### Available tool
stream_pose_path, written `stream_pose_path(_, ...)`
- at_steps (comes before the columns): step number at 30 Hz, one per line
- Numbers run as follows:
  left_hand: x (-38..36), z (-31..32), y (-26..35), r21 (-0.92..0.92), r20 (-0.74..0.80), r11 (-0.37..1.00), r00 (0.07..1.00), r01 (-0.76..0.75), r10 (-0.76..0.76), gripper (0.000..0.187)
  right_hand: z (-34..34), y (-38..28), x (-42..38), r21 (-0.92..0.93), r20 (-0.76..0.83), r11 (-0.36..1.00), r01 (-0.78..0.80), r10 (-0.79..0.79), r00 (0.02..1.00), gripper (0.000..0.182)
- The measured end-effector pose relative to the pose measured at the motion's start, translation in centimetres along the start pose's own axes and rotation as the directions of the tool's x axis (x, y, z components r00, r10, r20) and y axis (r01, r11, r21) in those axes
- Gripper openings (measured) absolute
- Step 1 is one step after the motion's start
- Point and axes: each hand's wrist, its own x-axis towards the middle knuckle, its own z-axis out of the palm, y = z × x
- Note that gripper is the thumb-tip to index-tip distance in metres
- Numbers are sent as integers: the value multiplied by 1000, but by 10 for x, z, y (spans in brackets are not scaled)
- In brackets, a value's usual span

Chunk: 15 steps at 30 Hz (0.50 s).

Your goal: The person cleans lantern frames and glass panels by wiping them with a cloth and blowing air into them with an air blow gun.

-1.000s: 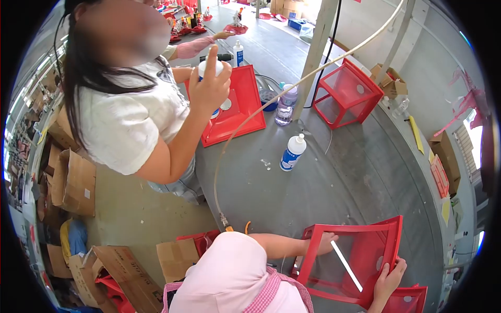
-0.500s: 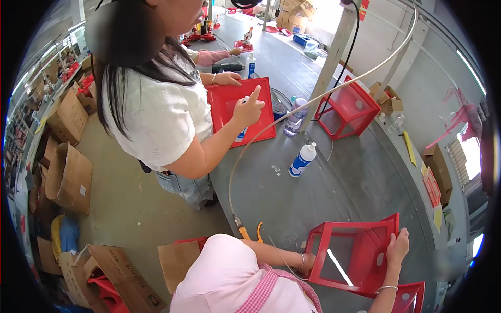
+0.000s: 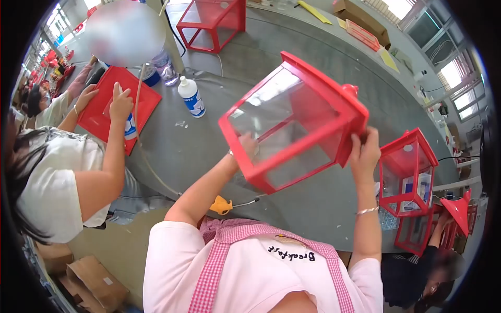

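A red lantern (image 3: pixel 339 117) with clear panes and a small knob on its roof is tilted over the grey table, its roof end toward the right. My right hand (image 3: pixel 366 148) is closed on the roof's lower right edge, thumb and fingers around the rim. On the opposite side my left hand (image 3: pixel 247 147) grips the lantern by its base frame; its fingers show partly, behind the red edge and the pane. Just below, near the table's front edge, lies an orange air gun (image 3: pixel 222 205) with a metal nozzle.
A white glue bottle (image 3: pixel 191 97) with a blue label stands left of the lantern. At left, a co-worker (image 3: pixel 68 177) holds a similar bottle over a red panel (image 3: pixel 151 99). More red lanterns stand at the back (image 3: pixel 214 26) and right (image 3: pixel 407 172), beside another person (image 3: pixel 422 276).
Both hands have lifted the lantern and turned it, its roof now pointing right. The camera view has swung rightward, bringing the lanterns and person on the right into sight.
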Motion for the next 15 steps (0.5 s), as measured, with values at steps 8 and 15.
stream_pose_path(8, 32, 43, 22, 585, -58, 771, 934, -254, 351, 16, -28, 61, -79, 161, 191, 931, -328, 297, 936, 22)
stream_pose_path(15, 149, 115, 60, 116, -422, 925, 825, -362, 375, 19, -90, 35, -11, 23, 461, 951, -310, 265, 847, 17)
